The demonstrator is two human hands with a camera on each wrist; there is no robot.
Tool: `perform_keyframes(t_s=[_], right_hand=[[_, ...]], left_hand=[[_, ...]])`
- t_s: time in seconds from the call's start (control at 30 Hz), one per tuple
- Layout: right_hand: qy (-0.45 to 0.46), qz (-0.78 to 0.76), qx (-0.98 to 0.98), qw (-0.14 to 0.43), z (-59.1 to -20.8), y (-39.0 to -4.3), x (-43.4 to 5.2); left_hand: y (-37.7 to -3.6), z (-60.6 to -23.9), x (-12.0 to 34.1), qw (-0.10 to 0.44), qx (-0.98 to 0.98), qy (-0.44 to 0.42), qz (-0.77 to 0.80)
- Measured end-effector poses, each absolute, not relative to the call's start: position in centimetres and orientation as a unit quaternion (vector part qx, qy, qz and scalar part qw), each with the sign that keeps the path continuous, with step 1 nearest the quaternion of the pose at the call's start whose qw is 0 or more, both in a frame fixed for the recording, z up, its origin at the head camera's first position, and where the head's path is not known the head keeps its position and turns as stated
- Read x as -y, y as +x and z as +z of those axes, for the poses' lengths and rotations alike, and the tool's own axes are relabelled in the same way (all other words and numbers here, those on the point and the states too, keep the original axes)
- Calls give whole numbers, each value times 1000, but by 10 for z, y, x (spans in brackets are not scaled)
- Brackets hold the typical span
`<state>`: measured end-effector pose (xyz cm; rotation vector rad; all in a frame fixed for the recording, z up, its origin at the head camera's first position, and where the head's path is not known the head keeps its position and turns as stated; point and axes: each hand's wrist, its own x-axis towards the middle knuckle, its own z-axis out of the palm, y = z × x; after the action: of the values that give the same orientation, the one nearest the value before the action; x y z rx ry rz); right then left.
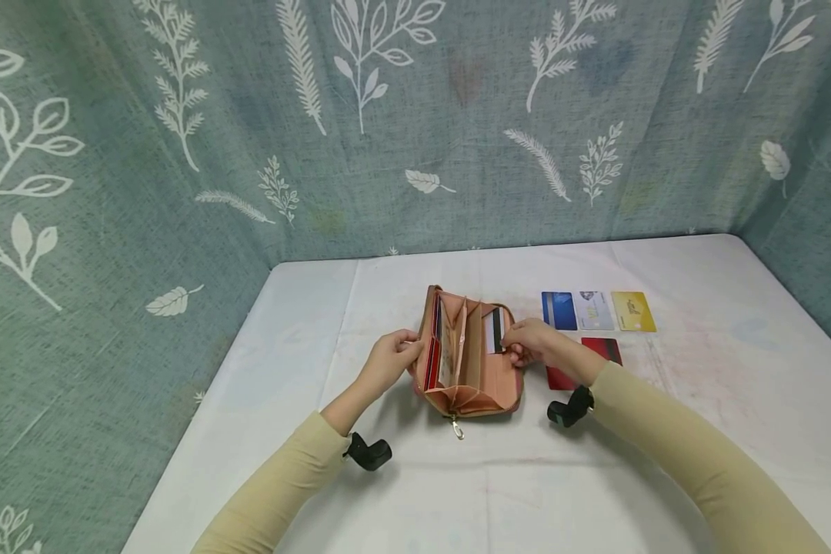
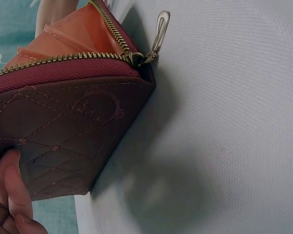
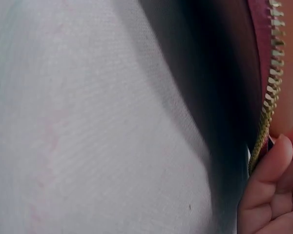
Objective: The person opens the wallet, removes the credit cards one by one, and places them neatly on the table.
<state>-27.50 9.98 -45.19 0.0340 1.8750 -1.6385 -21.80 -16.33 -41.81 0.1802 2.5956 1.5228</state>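
I watch from the head view as two hands work an open pink wallet (image 1: 467, 362) near the middle of the white worktop (image 1: 699, 431). My left hand (image 1: 388, 362) grips the wallet's left wall, fingers curled round it; the left wrist view shows a thumb pressed on the quilted outer face (image 2: 63, 141), with the zip pull (image 2: 158, 34) hanging free at the near corner. My right hand (image 1: 533, 342) pinches a white card (image 1: 495, 329) that stands partly in a slot on the wallet's right side. The right wrist view shows little more than fingers (image 3: 268, 185) beside the zip teeth.

Toward the far right of the worktop a blue card (image 1: 559, 310), a pale card (image 1: 594, 310) and a yellow card (image 1: 633, 311) lie in a row, well apart from the wallet. A red card (image 1: 605, 348) lies nearer, partly hidden behind my right wrist.

The risk, as I judge it: the white card could catch on the slot's edge and bend, or slip from a thin pinch. If the left grip slackens, the wallet may fold shut on the fingers. My right forearm could also sweep the red card.
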Motion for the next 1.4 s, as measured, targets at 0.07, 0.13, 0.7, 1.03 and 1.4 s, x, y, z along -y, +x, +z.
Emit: perform_keyframes(t_s=[0.07,0.13,0.7,1.03,1.4], right_hand=[[9,-629,-708,320,-453,-275,-101],[10,-635,-703,319,-453,-274,-102],[2,-652,-698,296,-449,-267,-117],[-5,-640,-710,295,-448,-263,-131],[-23,-626,-728,279,-439,-255,-145]], left_hand=[[-218,-419,163,63,-860,60,503],[-218,-419,164,65,-860,60,503],[-220,-418,163,69,-856,62,508],[-217,-414,162,67,-857,60,507],[-219,-420,165,64,-857,57,508]])
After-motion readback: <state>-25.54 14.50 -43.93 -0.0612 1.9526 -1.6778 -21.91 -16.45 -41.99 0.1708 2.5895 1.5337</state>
